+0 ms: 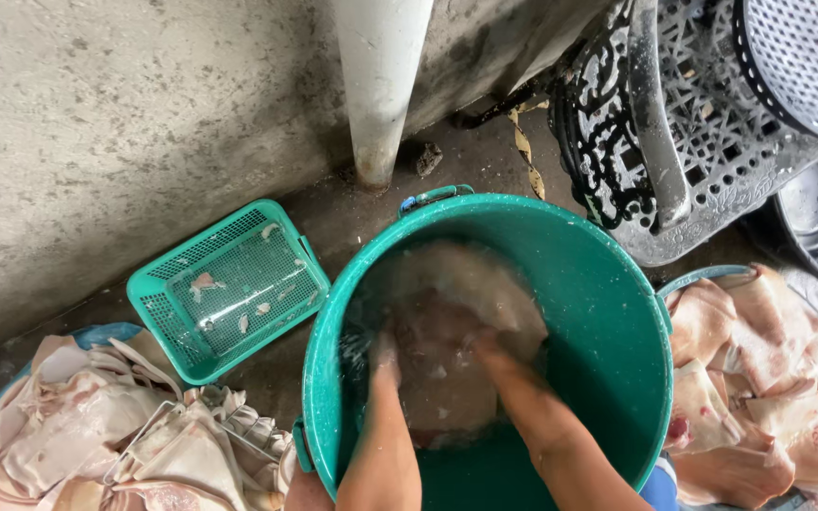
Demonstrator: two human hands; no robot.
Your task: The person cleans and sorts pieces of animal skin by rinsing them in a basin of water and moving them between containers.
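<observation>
Concrete floor holds a green bucket; left hand and right hand sink into murky water on a pale slab, grip unclear. Teal basket and pork skins flank it.

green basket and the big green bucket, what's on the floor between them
In the head view, only a strip of bare, wet concrete floor lies between the basket and the bucket.

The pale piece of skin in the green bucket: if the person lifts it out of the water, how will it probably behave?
The pale skin piece would probably hang floppy, since similar pieces drape in folds nearby. It looks wet in cloudy water, so likely slippery for both the left hand and right hand. It may feel heavy, dripping into the green bucket.
</observation>
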